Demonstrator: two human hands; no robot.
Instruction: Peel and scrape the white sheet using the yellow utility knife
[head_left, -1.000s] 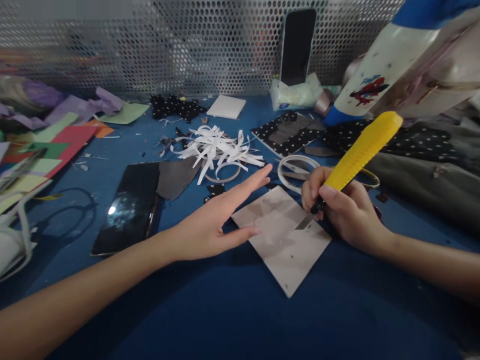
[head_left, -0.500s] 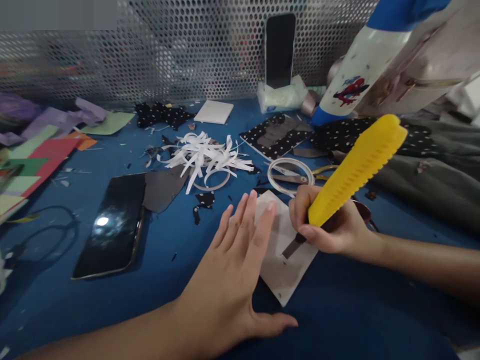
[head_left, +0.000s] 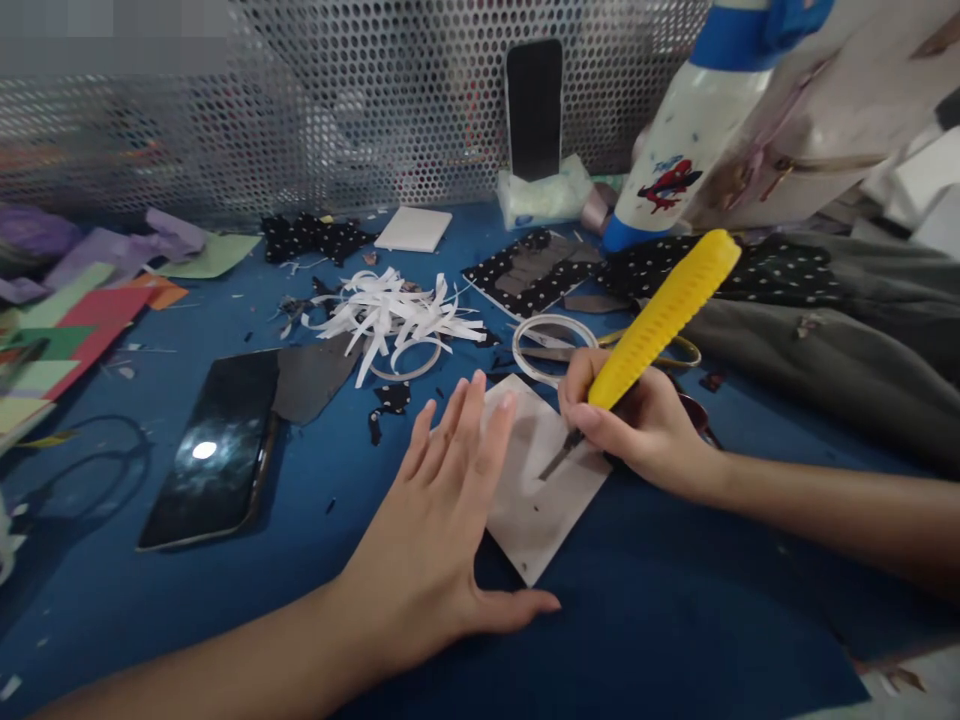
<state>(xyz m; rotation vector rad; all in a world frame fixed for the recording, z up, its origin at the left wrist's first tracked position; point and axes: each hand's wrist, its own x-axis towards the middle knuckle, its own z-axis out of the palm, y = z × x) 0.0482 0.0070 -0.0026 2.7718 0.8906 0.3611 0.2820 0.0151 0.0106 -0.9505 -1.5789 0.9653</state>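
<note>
My left hand [head_left: 427, 530] lies flat with fingers stretched, its fingertips over the left edge of a white square piece [head_left: 544, 525] on the blue table. My right hand [head_left: 649, 435] is closed around a yellow cutter knife [head_left: 664, 318], whose ridged handle leans up to the right. Its narrow grey blade points down-left, the tip at the middle of the white piece. A small pale mark and a few dark specks show on that surface. Just beyond the right hand sit a white tape ring [head_left: 519, 350] and scissors with yellow handles [head_left: 684, 348], partly hidden.
A heap of white paper strips [head_left: 390, 315] lies ahead, near dotted black fabric [head_left: 525, 275]. At left are a phone [head_left: 214, 450] and coloured papers [head_left: 97, 320]. Another phone [head_left: 534, 110] stands against the perforated metal panel [head_left: 390, 100]. A bottle [head_left: 686, 130] stands back right.
The whole view has shifted slightly left. My right hand has tilted the knife lower, its blade tip still at the white piece. My left hand keeps its flat pose.
</note>
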